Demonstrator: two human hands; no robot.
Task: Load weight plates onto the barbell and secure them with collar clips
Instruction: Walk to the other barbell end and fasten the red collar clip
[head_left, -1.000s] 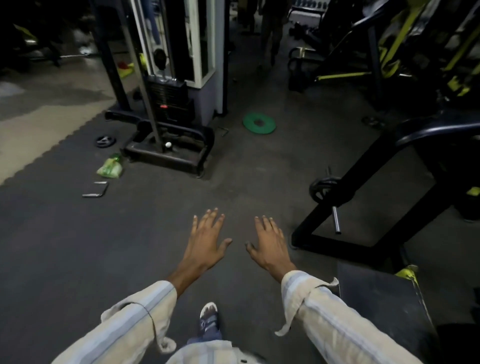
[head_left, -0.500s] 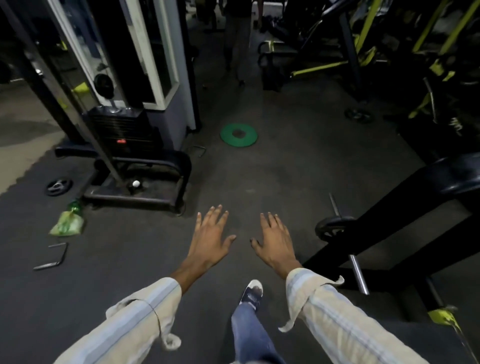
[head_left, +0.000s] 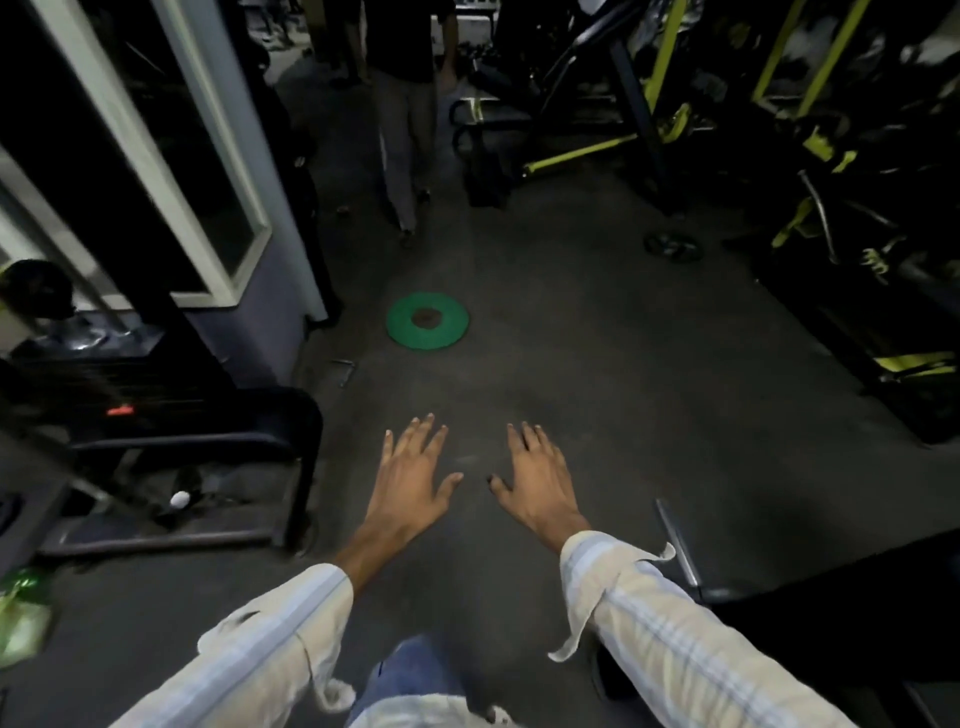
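While both hands, left hand (head_left: 413, 480) and right hand (head_left: 540, 480), are hanging out flat, fingers spread, gripping nothing, the green plate (head_left: 427, 323) is lying flat on the floor ahead. Probably rigid and dense-ish; I'm guessing hook the rim or center hole.

Just the one head cam, wide-angle, tilted forward and down. The green plate (head_left: 427, 323) sits mid-frame, floor-level, ahead of it.

The view has advanced toward the green plate (head_left: 427, 322), and the hands seem slightly wider apart.
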